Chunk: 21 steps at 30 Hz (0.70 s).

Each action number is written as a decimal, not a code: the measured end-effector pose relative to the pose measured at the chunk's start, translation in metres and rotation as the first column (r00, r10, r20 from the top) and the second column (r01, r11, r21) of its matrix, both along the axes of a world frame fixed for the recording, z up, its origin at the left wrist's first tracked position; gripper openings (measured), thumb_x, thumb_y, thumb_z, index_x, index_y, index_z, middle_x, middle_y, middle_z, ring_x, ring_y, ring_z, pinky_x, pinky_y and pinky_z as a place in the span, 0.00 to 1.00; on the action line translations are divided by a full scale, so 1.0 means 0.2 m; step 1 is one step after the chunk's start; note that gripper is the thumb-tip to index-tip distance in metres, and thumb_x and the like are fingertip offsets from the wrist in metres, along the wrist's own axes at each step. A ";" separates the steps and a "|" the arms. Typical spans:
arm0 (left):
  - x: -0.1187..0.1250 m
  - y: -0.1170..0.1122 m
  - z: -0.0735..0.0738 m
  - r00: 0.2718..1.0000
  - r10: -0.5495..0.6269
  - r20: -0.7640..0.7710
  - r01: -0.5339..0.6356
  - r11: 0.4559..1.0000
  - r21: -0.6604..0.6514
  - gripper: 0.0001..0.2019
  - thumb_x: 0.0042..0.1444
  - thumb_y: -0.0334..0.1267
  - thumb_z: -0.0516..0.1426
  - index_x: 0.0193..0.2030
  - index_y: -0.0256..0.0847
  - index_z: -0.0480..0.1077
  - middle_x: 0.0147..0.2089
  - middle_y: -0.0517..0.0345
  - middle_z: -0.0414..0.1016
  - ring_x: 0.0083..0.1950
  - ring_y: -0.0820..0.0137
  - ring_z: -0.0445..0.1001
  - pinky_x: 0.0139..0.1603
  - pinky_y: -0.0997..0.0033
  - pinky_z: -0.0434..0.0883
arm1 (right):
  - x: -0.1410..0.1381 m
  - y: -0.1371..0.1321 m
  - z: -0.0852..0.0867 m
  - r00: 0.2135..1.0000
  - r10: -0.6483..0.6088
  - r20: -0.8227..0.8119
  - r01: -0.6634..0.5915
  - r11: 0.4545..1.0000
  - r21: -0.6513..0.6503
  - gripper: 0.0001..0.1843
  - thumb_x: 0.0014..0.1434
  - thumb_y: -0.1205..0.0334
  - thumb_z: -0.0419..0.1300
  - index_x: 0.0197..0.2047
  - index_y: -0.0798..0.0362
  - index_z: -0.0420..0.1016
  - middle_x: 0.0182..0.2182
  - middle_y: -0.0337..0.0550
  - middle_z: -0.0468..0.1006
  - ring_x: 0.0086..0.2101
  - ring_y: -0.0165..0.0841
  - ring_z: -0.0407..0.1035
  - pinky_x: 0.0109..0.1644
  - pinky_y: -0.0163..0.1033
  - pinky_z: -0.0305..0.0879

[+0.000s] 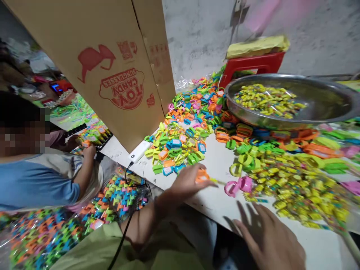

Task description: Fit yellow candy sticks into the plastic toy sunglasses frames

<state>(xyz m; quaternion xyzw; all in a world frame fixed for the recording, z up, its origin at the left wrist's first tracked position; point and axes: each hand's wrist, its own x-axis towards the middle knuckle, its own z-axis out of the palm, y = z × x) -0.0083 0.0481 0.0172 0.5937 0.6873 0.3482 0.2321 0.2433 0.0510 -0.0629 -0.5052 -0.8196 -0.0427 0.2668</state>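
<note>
My left hand [188,183] is closed in a pinch on an orange plastic toy watch [201,175] just above the white table [213,202]. My right hand [267,236] hovers low at the table's near edge, fingers stretched out and blurred, holding nothing. A pink toy watch [238,185] lies between the two hands. To the right spreads a heap of yellow wrapped candies [298,187]. Beyond lies a pile of coloured toy watches [185,131].
A steel basin [323,112] with yellow candies sits at the back right, a red stool [253,65] behind it. A large cardboard box [112,67] stands at the left. Another person in a blue sleeve [36,187] works at the left over bags of coloured toys [56,225].
</note>
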 end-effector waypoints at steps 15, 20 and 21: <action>0.21 0.15 -0.28 0.911 -0.365 -0.194 0.387 0.918 0.089 0.19 0.60 0.38 0.55 0.58 0.42 0.69 0.56 0.48 0.69 0.59 0.57 0.64 0.61 0.54 0.63 | 0.05 0.03 -0.09 0.980 -0.187 -0.071 0.172 0.970 -0.174 0.16 0.65 0.62 0.51 0.53 0.52 0.72 0.50 0.52 0.74 0.51 0.44 0.66 0.54 0.53 0.56; 0.39 0.22 -0.41 0.923 -0.358 -0.140 0.371 0.925 0.080 0.18 0.59 0.39 0.57 0.55 0.39 0.69 0.52 0.47 0.71 0.54 0.57 0.67 0.57 0.52 0.65 | 0.07 0.10 -0.06 0.967 -0.256 -0.011 0.249 0.949 -0.194 0.20 0.63 0.66 0.53 0.57 0.50 0.70 0.53 0.53 0.71 0.50 0.47 0.64 0.50 0.51 0.57; 0.40 0.23 -0.42 0.928 -0.346 -0.135 0.358 0.930 0.081 0.16 0.59 0.39 0.57 0.53 0.38 0.69 0.51 0.47 0.72 0.53 0.58 0.67 0.56 0.53 0.65 | 0.06 0.12 -0.05 0.973 -0.230 0.014 0.228 0.953 -0.198 0.20 0.62 0.66 0.54 0.57 0.48 0.70 0.53 0.52 0.70 0.50 0.46 0.64 0.50 0.51 0.57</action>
